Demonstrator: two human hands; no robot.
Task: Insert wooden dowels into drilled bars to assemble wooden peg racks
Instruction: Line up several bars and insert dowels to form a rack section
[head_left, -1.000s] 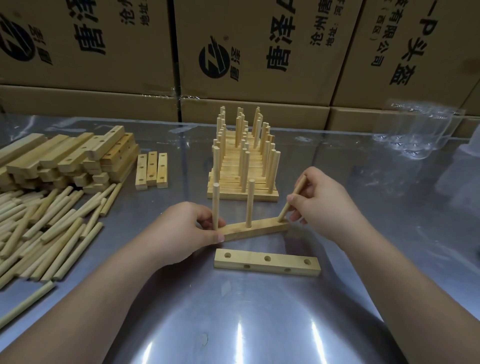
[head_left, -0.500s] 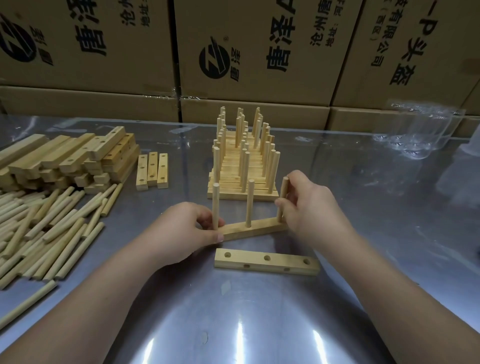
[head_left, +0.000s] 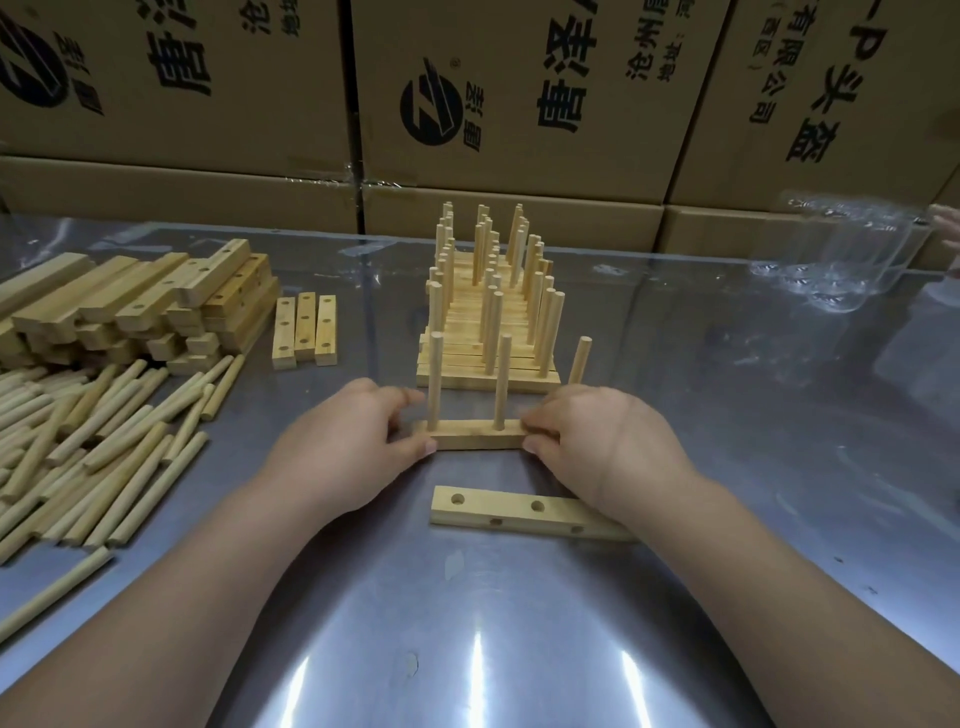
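Squarely, the left hand (head_left: 353, 447) and right hand (head_left: 597, 441) each pinched an end of the pale, square-edged bar (head_left: 478, 437) — three smooth round dowels (head_left: 501, 384) upright, the third's base seemingly seated behind knuckles.

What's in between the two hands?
A bar with two dowels standing in it, seen in the head view. The left hand grips one end, the right hand the other.

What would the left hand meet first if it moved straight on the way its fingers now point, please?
Probably the nearest upright dowel in the bar that the left hand grips, though depth is unclear.
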